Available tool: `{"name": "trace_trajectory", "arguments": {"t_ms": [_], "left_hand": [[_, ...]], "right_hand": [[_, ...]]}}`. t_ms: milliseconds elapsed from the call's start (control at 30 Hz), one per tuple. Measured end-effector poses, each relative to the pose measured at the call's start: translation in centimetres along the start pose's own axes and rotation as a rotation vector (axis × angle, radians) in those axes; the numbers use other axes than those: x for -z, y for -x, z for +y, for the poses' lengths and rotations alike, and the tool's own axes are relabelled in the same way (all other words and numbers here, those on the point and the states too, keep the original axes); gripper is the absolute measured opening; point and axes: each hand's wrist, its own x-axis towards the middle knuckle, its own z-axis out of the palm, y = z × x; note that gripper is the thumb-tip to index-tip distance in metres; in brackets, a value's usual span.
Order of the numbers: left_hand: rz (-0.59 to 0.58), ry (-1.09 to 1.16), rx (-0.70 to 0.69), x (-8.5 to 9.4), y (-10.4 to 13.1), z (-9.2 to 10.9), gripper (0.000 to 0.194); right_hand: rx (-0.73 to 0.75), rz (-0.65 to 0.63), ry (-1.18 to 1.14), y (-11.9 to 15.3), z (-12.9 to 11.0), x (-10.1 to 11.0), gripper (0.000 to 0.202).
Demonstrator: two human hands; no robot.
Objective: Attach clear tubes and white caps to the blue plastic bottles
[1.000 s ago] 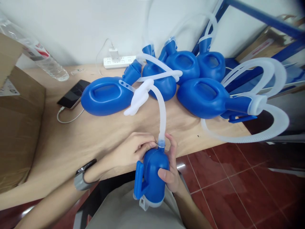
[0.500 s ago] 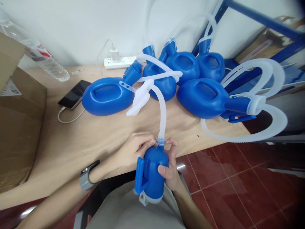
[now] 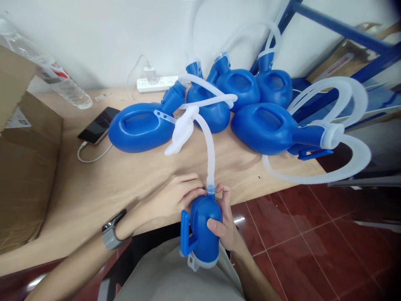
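Observation:
My right hand is closed round a small blue plastic bottle with a side handle, held upright at the table's front edge above my lap; its index fingertip is by the neck. A translucent corrugated hose rises from this neck, with a thin metal wire ring round the joint. My left hand is closed at the ring's left side, thumb and fingers pinching there; the wire end is partly hidden. At the hose's far end a white soft funnel-shaped piece rests by a blue urinal bottle.
More blue bottles with hoses stand along the back and right. On the left are a cardboard box, a water bottle and a charging phone. A power strip lies at the wall; a blue rack stands right.
The blue bottle in my right hand has shifted slightly down. My left hand stays at the neck, its fingers a little closer to the wire ring. The view has moved slightly.

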Motion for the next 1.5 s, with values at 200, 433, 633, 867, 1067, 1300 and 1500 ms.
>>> {"name": "trace_trajectory", "arguments": {"t_ms": [200, 433, 633, 867, 1067, 1300, 1500], "left_hand": [[0.132, 0.048, 0.084, -1.3, 0.1, 1.2, 0.040], [0.013, 0.048, 0.067, -0.3, -0.1, 0.9, 0.045], [-0.069, -0.038, -0.007, 0.3, -0.2, 0.3, 0.040], [-0.008, 0.033, 0.017, 1.3, 0.5, 0.1, 0.043], [0.096, 0.459, 0.197, 2.0, 4.8, 0.7, 0.058], [0.146, 0.581, 0.236, -1.2, 9.1, 0.8, 0.094], [0.348, 0.196, 0.366, 0.5, 11.0, 0.3, 0.054]], "right_hand": [[-0.005, 0.079, 0.031, 0.1, 0.9, -0.3, 0.068], [-0.004, 0.105, 0.089, 0.3, 0.9, -0.1, 0.072], [0.035, 0.061, 0.134, 0.1, 0.0, 0.3, 0.077], [0.038, 0.199, -0.171, 0.2, 2.2, -0.6, 0.102], [-0.082, 0.259, -0.402, -1.5, 1.0, -1.2, 0.106], [-0.139, 0.168, -0.145, -2.5, 0.5, -3.1, 0.099], [0.171, 0.290, 0.454, -4.5, -1.4, -0.2, 0.118]]}}
